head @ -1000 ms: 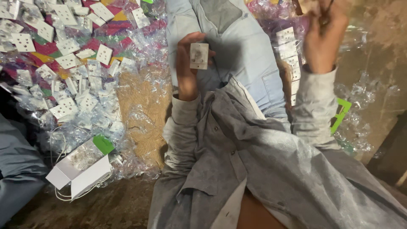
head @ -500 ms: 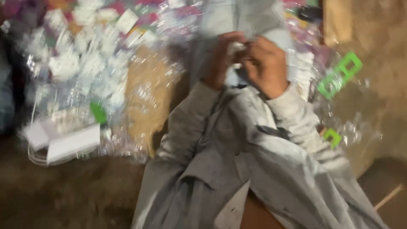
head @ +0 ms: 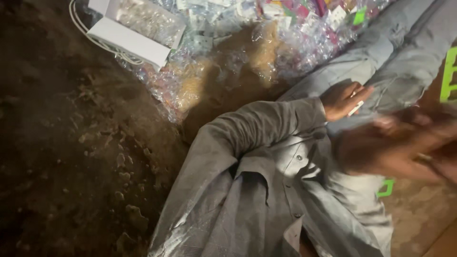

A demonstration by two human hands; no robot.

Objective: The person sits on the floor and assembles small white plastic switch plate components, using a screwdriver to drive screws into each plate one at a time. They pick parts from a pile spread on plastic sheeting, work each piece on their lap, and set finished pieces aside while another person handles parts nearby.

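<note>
My left hand (head: 342, 101) rests over my grey-trousered leg (head: 381, 62), fingers closed on a small white card (head: 355, 108). My right hand (head: 395, 148) hovers lower right, just below the left hand, and is smeared by motion. Its fingers look curled, but I cannot make out whether anything is in them. Both arms wear grey shirt sleeves (head: 257, 128).
A heap of clear plastic packets with small cards (head: 266, 43) spreads over the ground at the top. A white box (head: 128, 40) with packets in it and a cord sits upper left. Green plastic pieces (head: 450, 76) lie at right. Bare dirt floor (head: 71, 157) fills the left.
The view has swung left and down toward the dirt floor. My hands, together half a second ago, have come apart; the right one is moving down and right.
</note>
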